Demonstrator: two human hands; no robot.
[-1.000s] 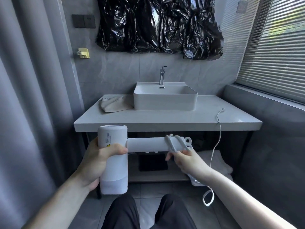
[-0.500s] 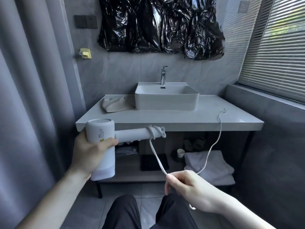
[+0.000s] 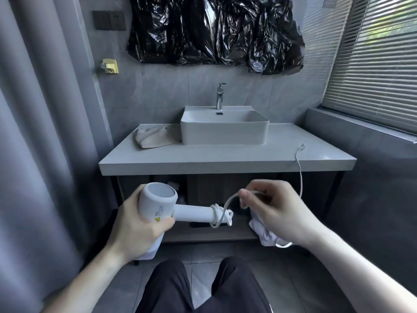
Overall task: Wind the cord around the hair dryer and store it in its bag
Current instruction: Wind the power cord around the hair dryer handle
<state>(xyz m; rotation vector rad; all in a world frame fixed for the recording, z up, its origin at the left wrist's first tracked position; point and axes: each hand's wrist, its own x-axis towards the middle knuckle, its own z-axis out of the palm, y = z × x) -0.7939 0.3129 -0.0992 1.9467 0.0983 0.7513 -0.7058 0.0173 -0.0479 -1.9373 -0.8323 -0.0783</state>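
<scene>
1. head view, lower left of the frame: the left hand (image 3: 137, 224) is closed around the barrel of the white hair dryer (image 3: 158, 206), whose handle points toward frame centre.
2. centre: a few turns of the cord (image 3: 228, 203) already sit near the handle's end; the right hand (image 3: 275, 211) pinches the cord between thumb and fingertips, just right of the handle and slightly above it.
3. right of centre: the remaining cord runs up to the counter (image 3: 203, 163), where its far end lies near the right edge.
4. upper centre-left: the bag (image 3: 153, 137), a pale pouch, lies on the counter just beside the basin (image 3: 225, 132).
5. judged step: winding, early. the next turn calls for carrying the pinched cord around the handle under light tension, so that the slack feeds off the counter.
</scene>
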